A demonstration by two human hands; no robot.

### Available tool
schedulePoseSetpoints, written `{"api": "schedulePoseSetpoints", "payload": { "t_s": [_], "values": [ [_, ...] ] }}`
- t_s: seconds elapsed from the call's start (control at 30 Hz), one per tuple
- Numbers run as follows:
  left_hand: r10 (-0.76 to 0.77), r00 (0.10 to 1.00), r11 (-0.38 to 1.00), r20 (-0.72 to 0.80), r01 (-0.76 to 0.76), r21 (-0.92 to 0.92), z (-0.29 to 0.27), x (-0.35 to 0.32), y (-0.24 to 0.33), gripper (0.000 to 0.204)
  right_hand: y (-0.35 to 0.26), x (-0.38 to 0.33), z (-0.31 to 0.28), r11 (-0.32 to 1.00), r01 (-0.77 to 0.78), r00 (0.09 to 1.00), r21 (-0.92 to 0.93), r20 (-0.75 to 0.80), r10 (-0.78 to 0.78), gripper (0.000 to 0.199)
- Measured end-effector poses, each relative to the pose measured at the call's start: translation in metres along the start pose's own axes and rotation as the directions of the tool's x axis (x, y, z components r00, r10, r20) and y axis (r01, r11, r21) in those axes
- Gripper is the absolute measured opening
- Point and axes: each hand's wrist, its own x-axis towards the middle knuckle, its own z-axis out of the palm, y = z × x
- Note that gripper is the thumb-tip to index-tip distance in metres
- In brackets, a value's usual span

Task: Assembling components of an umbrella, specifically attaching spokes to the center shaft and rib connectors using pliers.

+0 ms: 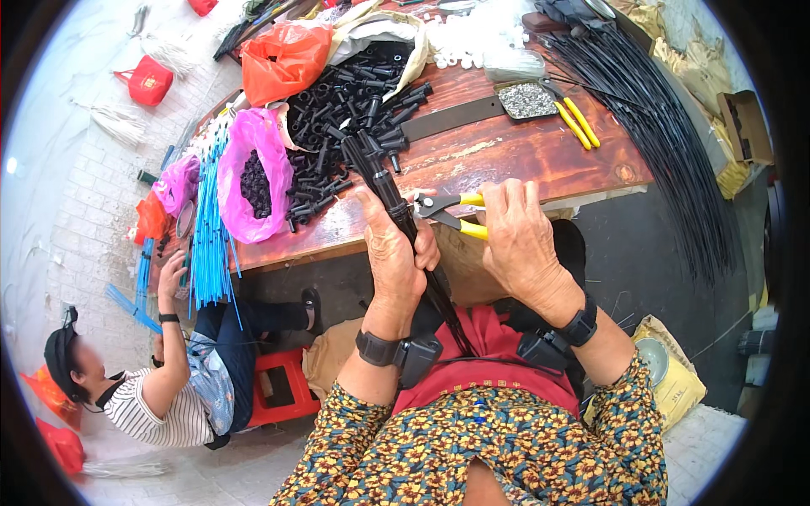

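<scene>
My left hand (393, 253) is wrapped round a bundle of thin black rods (444, 302) with black plastic fittings at the upper end. The bundle slants from my lap up to the table's front edge. In my right hand (525, 243) are yellow-handled pincers (434, 206), their dark jaws against the bundle just beside my left fingers. What the jaws touch is too small to make out. Just past the bundle lies a heap of black plastic fittings (337, 126), spilling from a pale sack (415, 42).
On the wooden table (523, 164) lie yellow-handled pliers (575, 118), a tray of small metal bits (530, 99), a pink bag (253, 122), an orange bag (287, 59) and long black rods (650, 118). A co-worker (160, 379) sits at left, by blue rods (211, 253).
</scene>
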Motion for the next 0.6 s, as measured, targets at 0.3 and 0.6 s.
{"api": "schedulePoseSetpoints", "payload": {
  "t_s": [0.3, 0.6],
  "values": [
    [0.017, 0.997, 0.999, 0.073, -0.020, 0.041, -0.001, 0.001, 0.000, 0.085, 0.013, 0.005, -0.002, 0.997, 0.053, 0.998, -0.047, -0.022, -0.054, 0.025],
    [0.151, 0.976, 0.988, 0.157, -0.149, -0.026, -0.005, -0.019, -0.006, 0.096, 0.046, 0.044, -0.058, 0.914, 0.389, 0.898, 0.120, 0.173, -0.405, 0.022]
  ]
}}
